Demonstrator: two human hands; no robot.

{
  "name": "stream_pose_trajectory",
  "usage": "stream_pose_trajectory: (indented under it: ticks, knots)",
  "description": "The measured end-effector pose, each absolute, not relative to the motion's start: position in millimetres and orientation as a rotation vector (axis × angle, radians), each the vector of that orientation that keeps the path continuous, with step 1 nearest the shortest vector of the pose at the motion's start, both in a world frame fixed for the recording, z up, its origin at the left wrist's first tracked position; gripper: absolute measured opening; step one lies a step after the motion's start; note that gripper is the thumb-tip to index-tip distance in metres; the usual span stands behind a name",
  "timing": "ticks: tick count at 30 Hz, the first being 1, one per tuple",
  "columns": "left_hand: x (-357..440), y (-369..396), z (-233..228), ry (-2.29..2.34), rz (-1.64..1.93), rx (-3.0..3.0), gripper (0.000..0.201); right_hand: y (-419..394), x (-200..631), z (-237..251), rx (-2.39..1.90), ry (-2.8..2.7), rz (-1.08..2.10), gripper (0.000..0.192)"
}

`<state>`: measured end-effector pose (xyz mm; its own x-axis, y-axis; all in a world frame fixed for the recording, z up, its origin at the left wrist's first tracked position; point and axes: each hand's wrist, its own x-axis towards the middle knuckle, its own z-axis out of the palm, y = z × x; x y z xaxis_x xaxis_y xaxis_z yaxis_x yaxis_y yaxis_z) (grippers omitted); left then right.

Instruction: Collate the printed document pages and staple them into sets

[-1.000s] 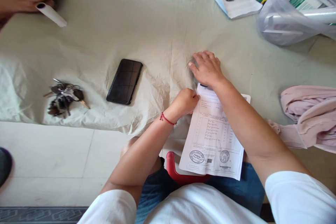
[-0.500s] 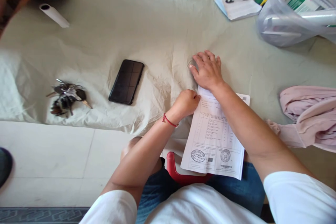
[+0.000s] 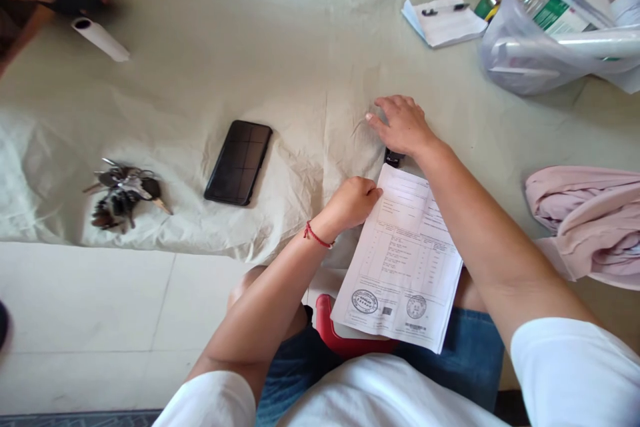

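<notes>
At the centre of the frame our left hand (image 3: 353,203) curls its fingers onto the upper left corner of the white printed paper sheet with round stamps (image 3: 400,260), pinching it. The sheet slopes from the pale wrinkled cloth (image 3: 300,47) toward our lap. Just above it, our right hand (image 3: 403,125) lies fingers spread, flat on the cloth, over a small black clip (image 3: 393,158). A black smartphone (image 3: 239,161) lies left of centre.

Soft, even daylight; faint shadows under arms. Glare on plastic bag (image 3: 530,53) far right. Sharp centre, edges slightly stretched.
</notes>
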<state>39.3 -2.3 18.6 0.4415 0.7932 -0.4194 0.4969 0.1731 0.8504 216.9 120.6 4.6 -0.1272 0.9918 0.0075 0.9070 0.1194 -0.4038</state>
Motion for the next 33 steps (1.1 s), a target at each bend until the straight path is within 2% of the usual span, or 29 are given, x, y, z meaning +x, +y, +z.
stream_pose_trajectory:
  ticks: [5, 9, 12, 16, 21, 23, 27, 30, 33]
  knots:
    - [30, -3, 23, 1.073, 0.354, 1.498, 0.042, 99, 248, 26, -1.476, -1.882, 0.349, 0.045]
    - [25, -2, 23, 1.025, 0.422, 1.590, 0.044, 34, 258, 49, -1.486, -1.613, 0.127, 0.022]
    - [25, -3, 22, 1.038, 0.504, 1.599, 0.042, -10, 253, 48, -1.542, -1.663, 0.050, 0.024]
    - [26, -9, 22, 1.041, 0.567, 1.556, 0.040, -32, 257, 28, -1.673, -1.768, 0.129, 0.027]
    - [18, -10, 19, 1.150, 0.642, 1.480, 0.042, -31, 297, 5, -1.766, -1.484, 0.111, 0.037]
    - [15, -5, 16, 1.220, 0.766, 1.410, 0.044, -33, 310, 0, -1.777, -1.325, 0.284, 0.049]
    - [12, 6, 12, 1.231, 0.916, 1.307, 0.046, -43, 313, -3, -1.648, -1.069, 0.825, 0.072]
    - [12, 9, 13, 1.237, 1.020, 1.249, 0.051, -50, 306, -1, -1.576, -1.031, 1.106, 0.057]
    - [10, 7, 13, 1.264, 1.073, 1.217, 0.054, -53, 302, 2, -1.550, -1.037, 1.202, 0.041]
